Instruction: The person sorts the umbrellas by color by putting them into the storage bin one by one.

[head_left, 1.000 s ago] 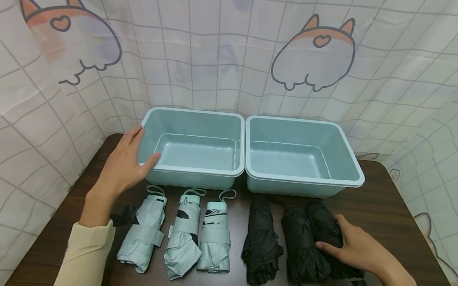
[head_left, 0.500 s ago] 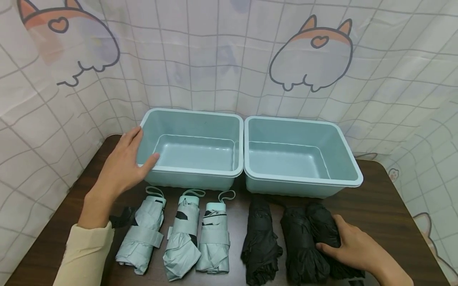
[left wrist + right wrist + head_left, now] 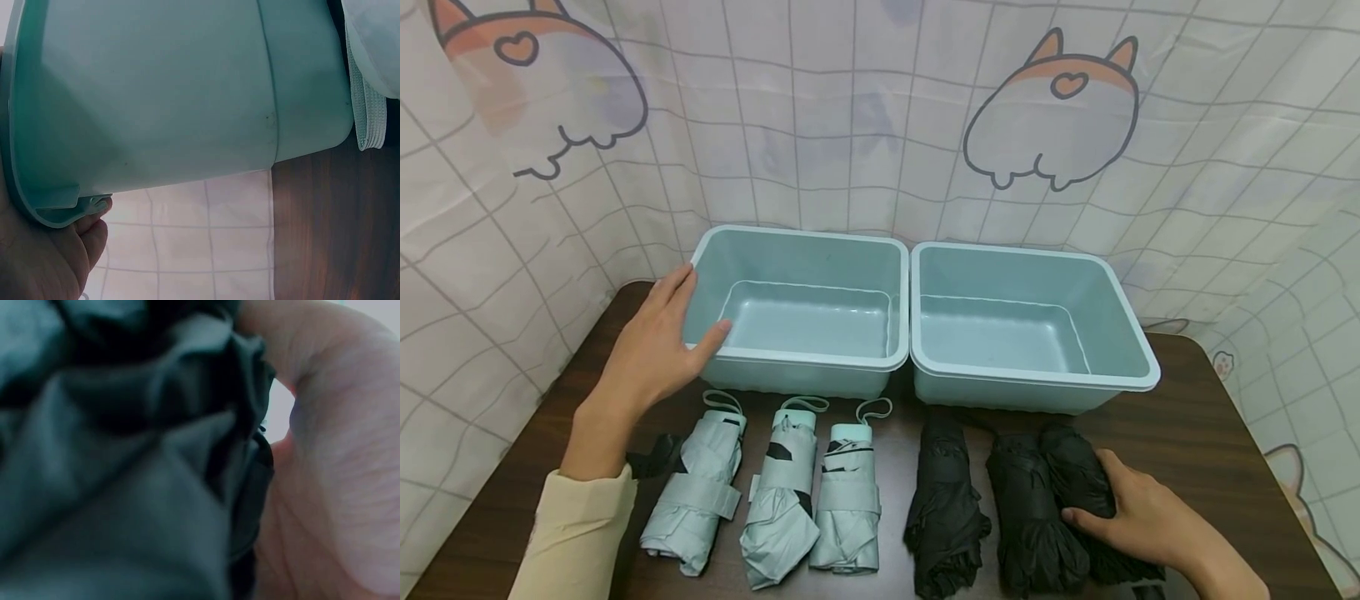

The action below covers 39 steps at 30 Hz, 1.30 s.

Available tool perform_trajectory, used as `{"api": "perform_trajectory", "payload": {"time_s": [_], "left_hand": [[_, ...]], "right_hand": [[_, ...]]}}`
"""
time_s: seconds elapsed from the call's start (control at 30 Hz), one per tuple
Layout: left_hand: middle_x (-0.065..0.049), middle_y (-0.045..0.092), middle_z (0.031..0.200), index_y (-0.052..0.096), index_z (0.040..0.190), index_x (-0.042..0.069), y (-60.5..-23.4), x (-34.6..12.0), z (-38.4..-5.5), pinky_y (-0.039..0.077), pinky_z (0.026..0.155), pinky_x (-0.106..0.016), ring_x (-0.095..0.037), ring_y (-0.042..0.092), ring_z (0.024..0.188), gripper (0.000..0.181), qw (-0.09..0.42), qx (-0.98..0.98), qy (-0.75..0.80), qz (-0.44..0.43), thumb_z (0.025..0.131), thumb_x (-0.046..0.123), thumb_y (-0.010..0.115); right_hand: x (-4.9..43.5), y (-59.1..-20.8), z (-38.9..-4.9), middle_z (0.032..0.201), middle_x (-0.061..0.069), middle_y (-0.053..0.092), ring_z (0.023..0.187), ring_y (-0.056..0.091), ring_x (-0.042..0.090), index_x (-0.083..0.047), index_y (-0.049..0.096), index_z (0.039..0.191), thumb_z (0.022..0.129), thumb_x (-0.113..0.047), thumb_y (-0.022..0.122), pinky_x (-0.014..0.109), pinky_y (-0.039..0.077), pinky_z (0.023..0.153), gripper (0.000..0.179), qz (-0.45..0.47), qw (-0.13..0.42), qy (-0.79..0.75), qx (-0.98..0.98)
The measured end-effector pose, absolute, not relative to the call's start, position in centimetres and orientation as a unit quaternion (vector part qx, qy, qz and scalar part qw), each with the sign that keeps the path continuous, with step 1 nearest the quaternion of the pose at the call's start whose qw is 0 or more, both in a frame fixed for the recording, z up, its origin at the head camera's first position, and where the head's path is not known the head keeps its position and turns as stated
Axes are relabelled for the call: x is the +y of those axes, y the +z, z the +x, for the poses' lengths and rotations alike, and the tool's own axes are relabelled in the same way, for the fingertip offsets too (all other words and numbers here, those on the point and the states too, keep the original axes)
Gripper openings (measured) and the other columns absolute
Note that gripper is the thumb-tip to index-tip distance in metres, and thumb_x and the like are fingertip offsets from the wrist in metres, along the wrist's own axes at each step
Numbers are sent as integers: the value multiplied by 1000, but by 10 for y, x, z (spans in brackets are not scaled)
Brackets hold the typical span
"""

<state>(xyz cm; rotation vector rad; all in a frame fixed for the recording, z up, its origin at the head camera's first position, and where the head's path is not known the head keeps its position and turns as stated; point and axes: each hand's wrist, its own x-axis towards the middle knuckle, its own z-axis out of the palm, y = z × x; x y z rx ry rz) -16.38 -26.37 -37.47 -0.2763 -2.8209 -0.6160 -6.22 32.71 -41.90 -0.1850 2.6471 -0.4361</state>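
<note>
Head view: I have a left bin [image 3: 805, 360] and a right bin [image 3: 1037, 380] side by side, both pale blue, behind a row of folded umbrellas. Three pale umbrellas [image 3: 781, 492] with wrist loops lie before the left one. Further right come the first black umbrella [image 3: 947, 504], then the middle black umbrella [image 3: 1036, 521], which lies against the outer black umbrella [image 3: 1077, 467] at the row's right end. My right hand [image 3: 1150, 512] grips that outer one between thumb and fingers, hiding part of it; the right wrist view is mostly blurred dark fabric. My left hand [image 3: 655, 342] is spread wide at the left bin's near corner, touching its rim. Its yellow sleeve [image 3: 580, 529] partly covers a dark strap [image 3: 662, 454].

Everything sits on a dark wooden table [image 3: 1195, 433]. White checked cloth [image 3: 820, 158] hangs behind and at both sides, printed with dog drawings [image 3: 1052, 121]; a cable [image 3: 1300, 500] runs down at right.

Against half a second ago, both hands keep their places and no umbrella has moved. The scene sits only slightly differently in my head view.
</note>
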Motion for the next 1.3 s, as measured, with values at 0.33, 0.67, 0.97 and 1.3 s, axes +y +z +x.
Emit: {"api": "perform_trajectory", "payload": {"time_s": [0.33, 0.67, 0.97, 1.3], "left_hand": [[-24, 26, 173, 23, 167, -1, -375, -265, -164, 31, 119, -76, -54, 29, 156, 85, 114, -967, -208, -94, 98, 35, 58], [-24, 26, 173, 23, 167, -2, -375, -265, -164, 29, 121, -75, -55, 27, 157, 84, 111, -966, -213, -92, 98, 33, 56], [-24, 25, 174, 22, 167, -1, -372, -266, -165, 28, 121, -76, -57, 26, 157, 85, 110, -967, -211, -89, 98, 34, 57], [-23, 23, 175, 21, 168, 0, -374, -266, -163, 26, 123, -76, -56, 24, 158, 85, 95, -968, -215, -84, 99, 35, 56]], "right_hand": [[328, -419, -62, 140, 44, 57, 119, 66, 55, 17, 32, 153, 92, -57, 75, 65, 57, 90, 104, -70, 225, -169, 957], [328, -418, -61, 137, 42, 60, 117, 68, 52, 16, 33, 152, 91, -56, 76, 64, 58, 89, 104, -74, 215, -169, 959], [327, -417, -60, 139, 48, 55, 117, 67, 56, 17, 18, 159, 90, -57, 77, 66, 57, 89, 118, -75, 236, -160, 955], [334, -414, -62, 126, 35, 69, 106, 73, 43, 15, 29, 155, 90, -46, 81, 58, 60, 83, 103, -77, 228, -179, 954]]}}
